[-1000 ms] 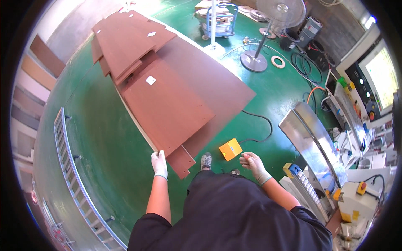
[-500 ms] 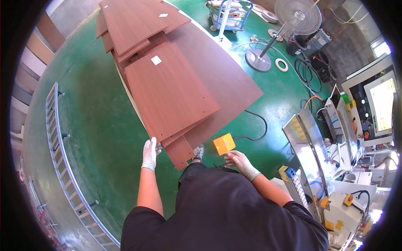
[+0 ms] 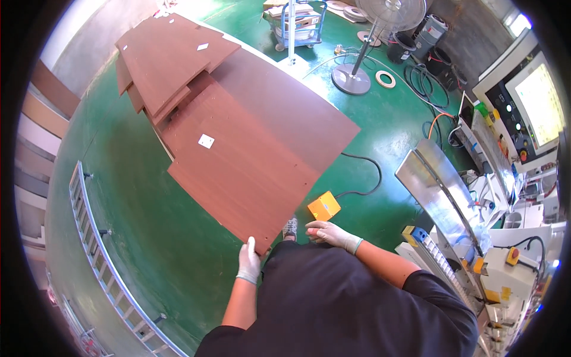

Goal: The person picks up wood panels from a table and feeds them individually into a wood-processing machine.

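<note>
A reddish-brown wooden panel (image 3: 244, 172) with small drilled holes and a white label slants across the top of a stack of similar panels. My left hand (image 3: 249, 260), in a pale glove, grips its near corner, thumb on top and fingers hidden beneath. My right hand (image 3: 334, 234), gloved too, is held in front of my body, apart from the panel. Its fingers are bent together, a reddish tip showing; what they hold, if anything, is hidden. Beyond that hand, an orange-yellow box (image 3: 324, 206) with a black cable sits on the green floor.
More brown panels (image 3: 172, 59) are piled at the far left of the stack. A roller rail (image 3: 107, 256) runs along the left. A standing fan (image 3: 351, 78) and a blue cart (image 3: 306, 33) are at the back. Machinery with a lit screen (image 3: 538, 107) and a metal plate (image 3: 437, 196) fill the right.
The top panel has turned and slid toward me, its near corner swinging right with my left hand. My right hand has shifted slightly left and down. The view has turned a little.
</note>
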Demonstrator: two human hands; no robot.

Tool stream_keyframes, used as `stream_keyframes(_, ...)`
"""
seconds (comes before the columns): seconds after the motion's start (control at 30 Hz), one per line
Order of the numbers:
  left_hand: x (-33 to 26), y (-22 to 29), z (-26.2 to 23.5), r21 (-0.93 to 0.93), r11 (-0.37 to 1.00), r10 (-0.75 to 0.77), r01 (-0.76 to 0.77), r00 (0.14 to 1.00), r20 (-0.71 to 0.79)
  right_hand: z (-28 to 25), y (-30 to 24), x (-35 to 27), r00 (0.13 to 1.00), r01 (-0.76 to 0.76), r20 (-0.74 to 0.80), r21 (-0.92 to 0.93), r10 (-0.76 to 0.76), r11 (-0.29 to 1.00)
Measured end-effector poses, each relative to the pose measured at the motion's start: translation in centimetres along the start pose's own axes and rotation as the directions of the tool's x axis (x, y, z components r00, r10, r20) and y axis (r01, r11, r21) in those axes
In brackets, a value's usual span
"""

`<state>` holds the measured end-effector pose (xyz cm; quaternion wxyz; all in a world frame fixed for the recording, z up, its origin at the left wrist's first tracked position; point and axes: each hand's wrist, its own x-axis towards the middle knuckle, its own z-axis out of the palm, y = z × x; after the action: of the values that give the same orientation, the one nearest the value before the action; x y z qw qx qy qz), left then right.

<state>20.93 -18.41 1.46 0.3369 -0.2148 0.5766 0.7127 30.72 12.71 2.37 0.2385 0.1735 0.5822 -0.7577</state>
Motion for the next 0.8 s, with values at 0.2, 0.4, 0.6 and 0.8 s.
stream_keyframes(0.2,1.6,-2.3,5.7,0.021,0.973,-0.221,0.229,0.903,0.369,2.9,-4.9,1.2,0.99,-0.131,-0.029,0.197,0.139,0.972)
stream_keyframes(0.4,2.3,-0.9,9.6,-0.043,0.958,-0.233,0.283,0.858,0.457,0.1,-2.2,0.4,0.943,0.063,-0.331,0.283,0.036,0.957)
stream_keyframes(0.6,5.8,4.2,5.2,-0.606,0.759,-0.09,0.239,0.96,0.265,-4.1,-2.9,-9.8,0.817,0.243,-0.563,0.141,-0.124,0.96)
stream_keyframes(0.8,5.9,1.0,4.0,-0.428,0.825,-0.254,0.369,0.918,0.303,-3.5,0.9,-15.1,0.442,0.357,-0.889,0.051,-0.12,0.933)
